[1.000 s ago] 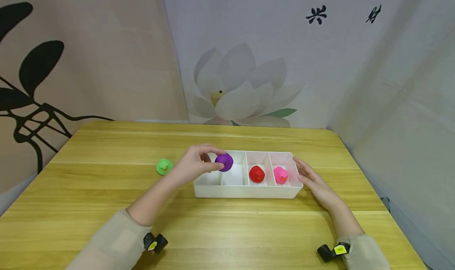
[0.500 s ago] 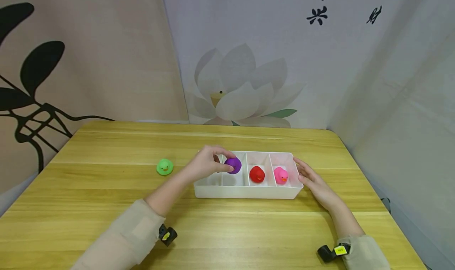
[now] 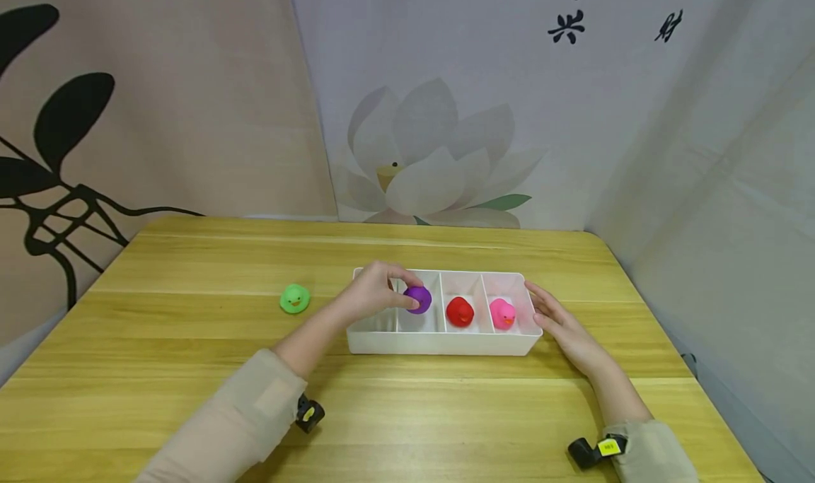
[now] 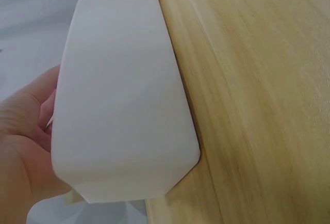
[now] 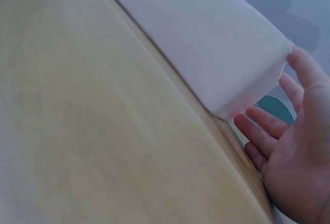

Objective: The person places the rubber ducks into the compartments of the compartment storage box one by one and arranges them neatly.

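**Purple toy pinched at the second slot, not let go yet**

So the purple toy (image 3: 419, 300) is pinched between the thumb and fingers of the left hand (image 3: 379, 291), at the second compartment from the left of the white box (image 3: 439, 344). Whether the compartment floor is being touched can't be told, and the fingertips are hidden by the box wall in the left wrist view. The right hand (image 3: 567, 327) is held with its fingers spread around the box's right end, thumb tip set against the rim. The next two slots are taken by the red duck (image 3: 460, 312) and the pink duck (image 3: 502, 314); the green duck (image 3: 295, 298) is left out on the tabletop (image 3: 407, 419), left of the box.

What could go wrong? If the pinch is loosened too high, the toy would probably be bounced or tipped over, being so round. A divider could be clipped by the knuckles if the left hand is pulled out sideways, and the box might get shoved, since it's likely light and isn't really clamped at the right end.
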Demonstrator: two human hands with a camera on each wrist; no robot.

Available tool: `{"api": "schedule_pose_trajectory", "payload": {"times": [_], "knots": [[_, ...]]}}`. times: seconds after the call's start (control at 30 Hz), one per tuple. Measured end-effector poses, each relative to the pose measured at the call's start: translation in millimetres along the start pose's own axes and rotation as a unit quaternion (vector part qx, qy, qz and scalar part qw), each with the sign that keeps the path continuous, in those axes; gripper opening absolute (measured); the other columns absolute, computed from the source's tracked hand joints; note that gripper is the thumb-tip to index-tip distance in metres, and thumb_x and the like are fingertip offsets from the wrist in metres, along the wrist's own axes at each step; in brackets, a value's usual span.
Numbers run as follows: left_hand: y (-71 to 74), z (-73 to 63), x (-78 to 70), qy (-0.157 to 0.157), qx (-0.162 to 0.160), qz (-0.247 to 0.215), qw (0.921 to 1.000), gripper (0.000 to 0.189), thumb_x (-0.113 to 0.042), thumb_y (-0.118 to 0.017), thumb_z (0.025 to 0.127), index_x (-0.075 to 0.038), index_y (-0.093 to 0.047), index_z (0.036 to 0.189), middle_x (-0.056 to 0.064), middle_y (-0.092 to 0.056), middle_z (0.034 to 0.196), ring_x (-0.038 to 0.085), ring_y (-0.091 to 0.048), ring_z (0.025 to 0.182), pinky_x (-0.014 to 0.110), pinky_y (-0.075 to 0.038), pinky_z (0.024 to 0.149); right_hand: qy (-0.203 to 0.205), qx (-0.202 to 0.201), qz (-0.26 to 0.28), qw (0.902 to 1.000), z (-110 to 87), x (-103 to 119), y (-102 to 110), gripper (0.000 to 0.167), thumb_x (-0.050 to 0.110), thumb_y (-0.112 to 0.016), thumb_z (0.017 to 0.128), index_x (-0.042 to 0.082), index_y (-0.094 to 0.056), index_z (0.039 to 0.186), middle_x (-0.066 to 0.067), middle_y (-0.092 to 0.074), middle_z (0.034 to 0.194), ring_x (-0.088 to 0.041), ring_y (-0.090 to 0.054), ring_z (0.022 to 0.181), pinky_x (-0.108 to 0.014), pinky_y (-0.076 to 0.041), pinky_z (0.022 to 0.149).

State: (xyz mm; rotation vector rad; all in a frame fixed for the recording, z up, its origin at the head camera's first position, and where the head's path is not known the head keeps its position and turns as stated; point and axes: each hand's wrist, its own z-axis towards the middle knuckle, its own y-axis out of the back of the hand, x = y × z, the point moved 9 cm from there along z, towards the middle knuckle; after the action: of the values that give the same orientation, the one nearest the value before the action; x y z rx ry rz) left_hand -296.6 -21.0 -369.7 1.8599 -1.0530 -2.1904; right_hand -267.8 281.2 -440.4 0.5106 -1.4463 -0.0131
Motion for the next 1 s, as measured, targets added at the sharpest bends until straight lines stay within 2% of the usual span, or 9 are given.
{"api": "schedule_pose_trajectory", "payload": {"times": [0.17,0.27,0.43,0.63,0.8,1.0], "knots": [[-5.0,3.4,3.5,0.0,0.0,0.001,1.0,0.023,-0.008,-0.083,0.074,-0.011,-0.076,0.096,-0.002,-0.07,0.1,0.021,-0.057,0.098,0.038,-0.044,0.083,0.002,0.0,-0.001,1.0,0.8,0,0,0.055,0.019,-0.044,0.102,0.014,-0.023,0.153,-0.027,-0.024,0.15,-0.041,-0.02,0.137,-0.063,-0.012,0.107],[-8.2,4.5,5.9,0.001,0.001,0.006,1.0,0.024,-0.006,-0.083,0.073,-0.009,-0.076,0.095,-0.001,-0.07,0.099,0.02,-0.058,0.105,0.041,-0.041,0.091,0.004,0.002,0.0,1.0,1.0,0,0,0.055,0.019,-0.044,0.102,0.014,-0.023,0.153,-0.027,-0.025,0.15,-0.041,-0.02,0.137,-0.062,-0.013,0.107],[-12.0,5.1,10.1,0.014,0.0,0.018,0.9997,0.023,-0.007,-0.084,0.072,-0.011,-0.076,0.094,-0.003,-0.07,0.098,0.02,-0.057,0.105,0.042,-0.04,0.093,0.008,0.004,0.003,1.0,1.0,1,0,0.055,0.018,-0.044,0.102,0.014,-0.023,0.153,-0.027,-0.025,0.15,-0.04,-0.021,0.137,-0.06,-0.014,0.107],[-16.9,6.6,11.4,0.008,0.001,0.032,0.9995,0.023,-0.006,-0.084,0.072,-0.01,-0.076,0.094,-0.001,-0.07,0.098,0.023,-0.057,0.107,0.045,-0.037,0.099,0.007,0.004,0.002,1.0,1.6,1,-1,0.055,0.018,-0.044,0.102,0.013,-0.023,0.153,-0.027,-0.025,0.15,-0.04,-0.021,0.137,-0.06,-0.013,0.107],[-20.9,7.6,11.6,0.006,0.0,0.061,0.9981,0.022,-0.007,-0.084,0.073,-0.011,-0.077,0.093,-0.001,-0.07,0.096,0.022,-0.058,0.104,0.041,-0.042,0.095,0.01,0.005,0.004,0.9999,1.4,4,-3,0.055,0.015,-0.043,0.102,0.011,-0.022,0.153,-0.028,-0.025,0.15,-0.042,-0.02,0.137,-0.061,-0.012,0.107],[-23.7,7.6,12.8,0.028,0.005,0.087,0.9958,0.021,-0.007,-0.084,0.073,-0.012,-0.077,0.092,-0.001,-0.069,0.096,0.021,-0.058,0.101,0.038,-0.045,0.09,0.004,0.003,0.002,1.0,0.8,4,-3,0.055,0.015,-0.044,0.102,0.011,-0.022,0.152,-0.028,-0.023,0.15,-0.043,-0.018,0.137,-0.062,-0.011,0.107]]}}
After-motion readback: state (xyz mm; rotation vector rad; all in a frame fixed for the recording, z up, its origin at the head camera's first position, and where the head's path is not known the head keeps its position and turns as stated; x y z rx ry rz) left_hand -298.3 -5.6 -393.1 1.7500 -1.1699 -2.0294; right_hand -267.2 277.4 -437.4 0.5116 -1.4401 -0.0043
